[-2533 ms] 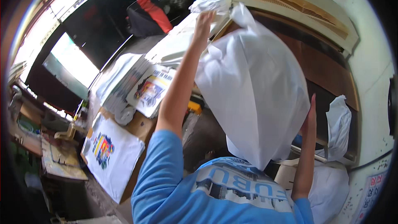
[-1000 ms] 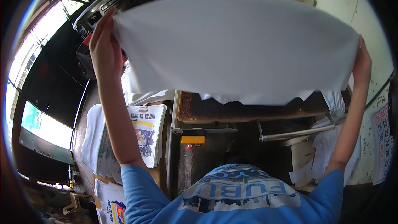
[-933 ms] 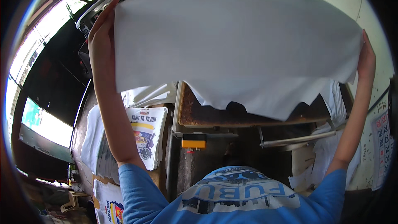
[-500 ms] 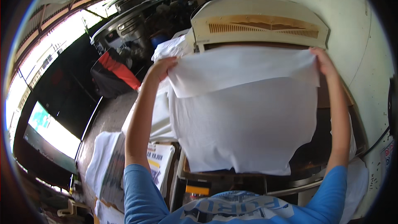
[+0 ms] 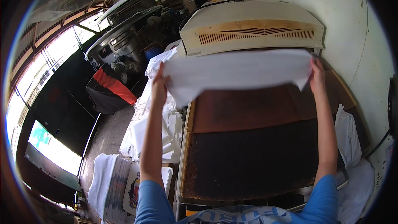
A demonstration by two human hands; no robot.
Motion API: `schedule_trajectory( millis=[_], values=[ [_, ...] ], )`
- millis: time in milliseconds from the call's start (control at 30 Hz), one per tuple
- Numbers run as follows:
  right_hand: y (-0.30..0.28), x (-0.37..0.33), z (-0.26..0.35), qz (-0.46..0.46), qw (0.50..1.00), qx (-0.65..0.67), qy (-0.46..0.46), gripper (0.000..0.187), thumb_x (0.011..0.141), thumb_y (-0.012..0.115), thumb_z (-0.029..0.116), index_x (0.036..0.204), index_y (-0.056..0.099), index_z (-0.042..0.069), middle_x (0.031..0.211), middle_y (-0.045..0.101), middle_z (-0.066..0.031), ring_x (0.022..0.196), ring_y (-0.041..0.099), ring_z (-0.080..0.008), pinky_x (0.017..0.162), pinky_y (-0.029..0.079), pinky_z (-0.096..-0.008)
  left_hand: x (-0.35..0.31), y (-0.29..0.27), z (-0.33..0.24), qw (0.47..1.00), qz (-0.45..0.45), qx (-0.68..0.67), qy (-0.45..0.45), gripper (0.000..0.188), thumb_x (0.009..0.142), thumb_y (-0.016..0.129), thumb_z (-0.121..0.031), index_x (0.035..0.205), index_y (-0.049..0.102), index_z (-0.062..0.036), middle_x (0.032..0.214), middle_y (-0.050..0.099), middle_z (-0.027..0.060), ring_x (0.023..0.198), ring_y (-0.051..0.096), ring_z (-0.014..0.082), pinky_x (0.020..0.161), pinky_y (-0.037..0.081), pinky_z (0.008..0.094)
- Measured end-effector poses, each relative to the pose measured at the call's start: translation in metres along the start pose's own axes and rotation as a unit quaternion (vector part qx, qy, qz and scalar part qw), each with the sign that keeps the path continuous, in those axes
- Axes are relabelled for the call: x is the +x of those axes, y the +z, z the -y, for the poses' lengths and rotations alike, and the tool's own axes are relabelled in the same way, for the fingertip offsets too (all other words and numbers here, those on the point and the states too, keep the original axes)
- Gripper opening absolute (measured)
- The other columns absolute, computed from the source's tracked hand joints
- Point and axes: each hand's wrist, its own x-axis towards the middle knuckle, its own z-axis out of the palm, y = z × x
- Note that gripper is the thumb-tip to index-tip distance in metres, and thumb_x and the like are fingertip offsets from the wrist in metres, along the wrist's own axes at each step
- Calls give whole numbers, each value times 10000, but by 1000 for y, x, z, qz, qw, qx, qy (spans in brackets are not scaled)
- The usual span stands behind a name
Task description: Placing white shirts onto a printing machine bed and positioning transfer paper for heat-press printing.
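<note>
Cloth (image 5: 238,74) stretched between hands: left hand (image 5: 159,86), right hand (image 5: 317,76) each pinching an edge.

Left hand (image 5: 159,84) and right hand (image 5: 317,74) grip white cloth (image 5: 236,72) stretched above brown conveyor belt (image 5: 253,141), before cream dryer machine (image 5: 253,27).

White cloth (image 5: 236,72) hides machine mouth; stacked shirts (image 5: 112,186) cut off.

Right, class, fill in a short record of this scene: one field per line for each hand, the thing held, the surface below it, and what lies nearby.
left hand: grips the left edge of the white cloth
right hand: grips the cloth's right edge
white cloth: stretched flat between both hands
below: dark brown belt
behind: cream machine hood
lower left: printed shirts, stacked
</note>
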Motion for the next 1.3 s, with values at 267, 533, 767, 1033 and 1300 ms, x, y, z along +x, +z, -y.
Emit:
schedule_trajectory(
  millis=[267,533,767,1033,1300],
  values=[
    [-81,-90,-130,-71,975,-202,61,172,835,534,156,681,494,90,630,362,86,600,291,-16,534,251,-180,-99,-38,164,977,-20,4,-210,677,703,412,95,1339,220,-32,1411,169,98,1273,220,189,969,274,247],
    [-97,-156,-142,-80,892,-407,180,205,708,627,147,697,533,-35,610,528,-46,575,485,-110,529,382,-282,-170,-52,198,951,-35,97,-291,578,745,504,24,1296,337,-32,1187,474,103,848,559,140,696,447,229],
    [-100,-206,-99,3,780,-602,169,188,684,598,117,721,534,-55,666,572,-203,649,588,-331,565,430,-378,-244,-15,139,865,10,443,-235,303,823,491,-109,1120,552,-106,666,572,100,609,503,110,581,417,271],
    [-114,-228,-73,-47,799,-589,111,198,784,561,88,691,472,-63,613,510,-195,581,544,-305,542,403,-344,-286,-9,119,889,-54,427,-154,215,847,492,-148,1009,604,-62,653,574,132,634,553,117,613,429,264],
    [-123,-248,-74,-43,781,-617,87,196,737,593,78,665,470,-56,630,522,-211,623,547,-363,534,407,-359,-307,-6,107,880,-37,450,-150,213,829,512,-133,999,603,-43,774,612,193,717,620,216,653,449,290]
  ],
)
